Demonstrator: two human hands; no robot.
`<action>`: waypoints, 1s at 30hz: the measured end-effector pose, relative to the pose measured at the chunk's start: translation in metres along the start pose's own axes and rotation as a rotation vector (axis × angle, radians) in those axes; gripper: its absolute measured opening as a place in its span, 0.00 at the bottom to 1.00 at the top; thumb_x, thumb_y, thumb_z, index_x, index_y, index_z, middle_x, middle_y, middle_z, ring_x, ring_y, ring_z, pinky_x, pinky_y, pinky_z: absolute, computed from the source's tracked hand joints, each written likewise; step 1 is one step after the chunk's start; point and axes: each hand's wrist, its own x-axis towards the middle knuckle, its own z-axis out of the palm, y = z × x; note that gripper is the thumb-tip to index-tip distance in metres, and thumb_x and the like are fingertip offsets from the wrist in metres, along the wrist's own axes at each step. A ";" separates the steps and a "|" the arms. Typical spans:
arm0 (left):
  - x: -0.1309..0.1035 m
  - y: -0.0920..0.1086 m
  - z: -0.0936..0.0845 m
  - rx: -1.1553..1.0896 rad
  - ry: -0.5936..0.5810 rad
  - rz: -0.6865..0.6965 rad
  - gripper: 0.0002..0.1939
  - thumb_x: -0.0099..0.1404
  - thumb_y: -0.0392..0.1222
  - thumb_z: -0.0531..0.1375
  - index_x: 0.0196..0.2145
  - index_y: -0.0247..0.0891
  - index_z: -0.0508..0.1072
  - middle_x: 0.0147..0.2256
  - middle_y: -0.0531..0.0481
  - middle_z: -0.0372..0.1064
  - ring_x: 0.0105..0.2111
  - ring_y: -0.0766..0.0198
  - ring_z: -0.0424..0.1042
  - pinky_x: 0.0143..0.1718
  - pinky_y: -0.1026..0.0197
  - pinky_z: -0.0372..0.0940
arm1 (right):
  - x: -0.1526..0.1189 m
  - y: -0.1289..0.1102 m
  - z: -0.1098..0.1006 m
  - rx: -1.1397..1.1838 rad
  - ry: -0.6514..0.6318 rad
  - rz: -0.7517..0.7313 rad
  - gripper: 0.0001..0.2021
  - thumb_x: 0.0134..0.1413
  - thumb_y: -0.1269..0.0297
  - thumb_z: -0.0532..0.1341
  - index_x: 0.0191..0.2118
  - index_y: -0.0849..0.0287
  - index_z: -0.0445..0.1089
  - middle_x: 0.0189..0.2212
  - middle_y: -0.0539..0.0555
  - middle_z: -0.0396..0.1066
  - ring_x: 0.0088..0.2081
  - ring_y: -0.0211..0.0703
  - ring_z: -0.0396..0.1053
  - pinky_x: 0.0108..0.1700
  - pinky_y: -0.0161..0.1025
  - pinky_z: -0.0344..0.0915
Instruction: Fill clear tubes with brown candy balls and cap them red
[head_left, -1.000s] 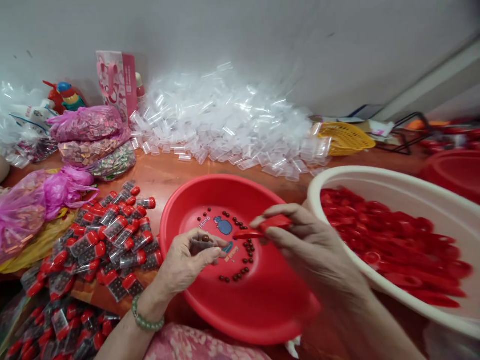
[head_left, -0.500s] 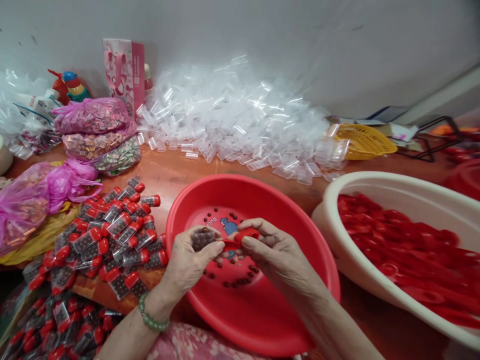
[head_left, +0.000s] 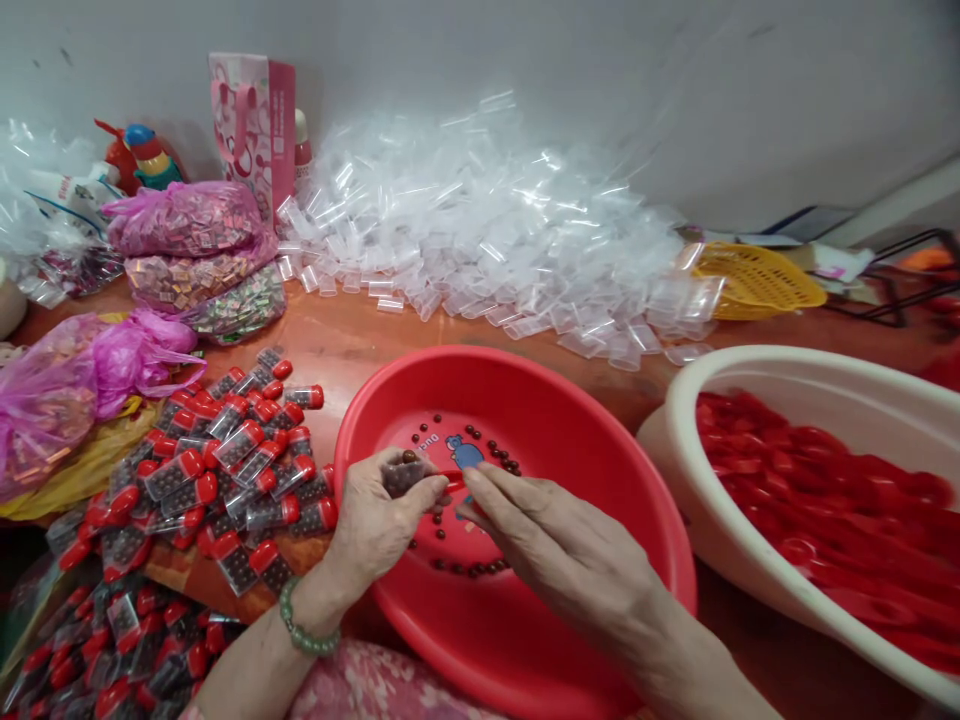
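My left hand (head_left: 382, 510) is closed round a small clear tube (head_left: 403, 478) packed with dark brown balls, held over the red basin (head_left: 570, 640). Against the tube's right end are the fingers of my right hand (head_left: 570, 550), pressed together and pointing left. A sliver of red cap (head_left: 452, 473) shows between the two hands; most of it is hidden by the right fingers. On the basin floor, loose brown balls (head_left: 480, 570) lie around a printed blue duck (head_left: 465, 450).
Filled red-capped tubes (head_left: 240, 450) lie heaped at left, beside pink bags (head_left: 191, 220) of small pieces. Clear empty tubes (head_left: 465, 230) are piled along the wall near a yellow basket (head_left: 757, 280). A white tub (head_left: 682, 400) of red caps (head_left: 817, 510) stands right.
My right fingers have straightened and turned over the red cap, which showed more plainly before. The left hand still holds the tube in about the same place. The view has shifted slightly.
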 end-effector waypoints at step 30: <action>0.002 0.006 -0.009 -0.069 -0.471 -0.162 0.19 0.54 0.51 0.68 0.34 0.32 0.71 0.24 0.54 0.67 0.23 0.72 0.65 0.28 0.66 0.61 | 0.020 0.007 -0.004 1.104 0.174 0.927 0.07 0.51 0.64 0.69 0.39 0.50 0.77 0.33 0.51 0.78 0.33 0.39 0.77 0.35 0.27 0.73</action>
